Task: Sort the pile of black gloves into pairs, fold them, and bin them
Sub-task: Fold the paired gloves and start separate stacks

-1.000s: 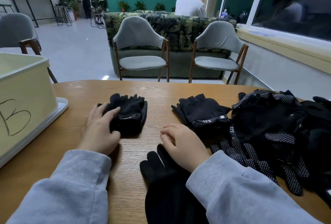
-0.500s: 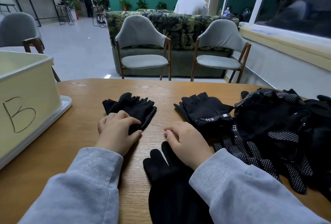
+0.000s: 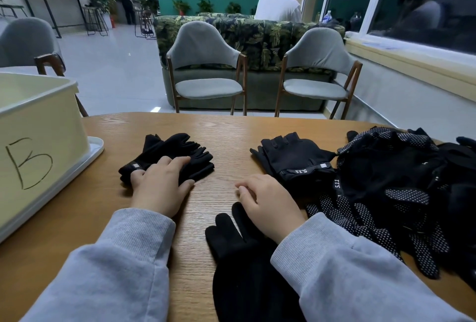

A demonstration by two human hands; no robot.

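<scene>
Two hands down on the tabletop (image 3: 226, 126). My left hand (image 3: 158, 188) lies on the near end of a stacked fleece glove pair (image 3: 177, 153), fingers (image 3: 180, 160) straight and pressing flat, thumb tip at the cuff, nothing gripped. My right hand (image 3: 268, 200) rests loosely curled, empty, on the edge of a black mitten (image 3: 239, 249) near me. A fingerless tactical pair (image 3: 293, 154) lies just beyond the right hand, touching the unsorted pile (image 3: 401, 180) of dotted and plain gloves at far right. Cream bin (image 3: 33, 141) marked B stands on a white tray (image 3: 95, 146) at the left, near the pressed pair; can't see inside. Step reads as folding this pair: it looks laid out flat, not folded. Next move likely needs the cuff end doubled over the glove tips, then a firm grip so both layers lift together into the bin.
</scene>
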